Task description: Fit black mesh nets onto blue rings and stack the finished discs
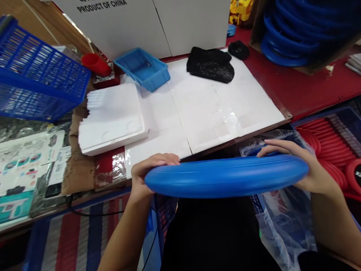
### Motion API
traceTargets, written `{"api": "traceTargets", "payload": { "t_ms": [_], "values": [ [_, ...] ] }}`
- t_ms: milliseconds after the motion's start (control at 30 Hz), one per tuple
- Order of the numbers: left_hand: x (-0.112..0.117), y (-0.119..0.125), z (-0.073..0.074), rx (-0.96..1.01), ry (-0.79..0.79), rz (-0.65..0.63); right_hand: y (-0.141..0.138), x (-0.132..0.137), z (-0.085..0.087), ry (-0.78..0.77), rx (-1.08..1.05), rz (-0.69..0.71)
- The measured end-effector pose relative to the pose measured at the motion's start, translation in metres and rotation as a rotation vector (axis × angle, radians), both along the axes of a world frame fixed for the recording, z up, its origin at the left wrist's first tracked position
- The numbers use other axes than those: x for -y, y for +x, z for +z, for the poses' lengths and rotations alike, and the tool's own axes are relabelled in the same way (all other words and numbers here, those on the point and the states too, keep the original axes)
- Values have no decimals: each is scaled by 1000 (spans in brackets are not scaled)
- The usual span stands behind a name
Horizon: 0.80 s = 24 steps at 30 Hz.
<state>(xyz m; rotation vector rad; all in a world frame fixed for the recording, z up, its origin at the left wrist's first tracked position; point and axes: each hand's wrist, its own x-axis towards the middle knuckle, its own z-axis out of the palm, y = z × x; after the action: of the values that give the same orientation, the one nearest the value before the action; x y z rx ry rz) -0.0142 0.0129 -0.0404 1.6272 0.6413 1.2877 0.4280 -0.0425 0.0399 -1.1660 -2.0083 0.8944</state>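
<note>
At lower centre, the left hand (152,169) and right hand (307,165) grip opposite ends of the blue disc (225,177), probably light, stiff, smooth plastic, best held by its rim.

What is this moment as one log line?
left hand: holds curved blue piece | right hand: holds it too | table: blue tray

Black clothing (211,233), apparently short-sleeved.
</note>
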Motion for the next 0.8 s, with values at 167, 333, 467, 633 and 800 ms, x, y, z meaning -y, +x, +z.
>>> {"api": "traceTargets", "payload": {
  "t_ms": [167, 333, 467, 633, 800],
  "values": [
    [-11, 19, 16, -226, 35, -301, 2, 3, -34, 99, 8, -39],
    [5, 70, 36, -544, 310, -233, -17, 4, -39, 51, 146, 15],
    [11, 76, 32, -530, 342, -186, -22, 10, -35, 23, 190, 89],
    [19, 58, 20, -510, 319, -80, -39, 17, -38, 230, 165, 31],
    [30, 50, 37, -712, 229, -114, -63, 18, -34, 223, 181, 76]
  ]
}}
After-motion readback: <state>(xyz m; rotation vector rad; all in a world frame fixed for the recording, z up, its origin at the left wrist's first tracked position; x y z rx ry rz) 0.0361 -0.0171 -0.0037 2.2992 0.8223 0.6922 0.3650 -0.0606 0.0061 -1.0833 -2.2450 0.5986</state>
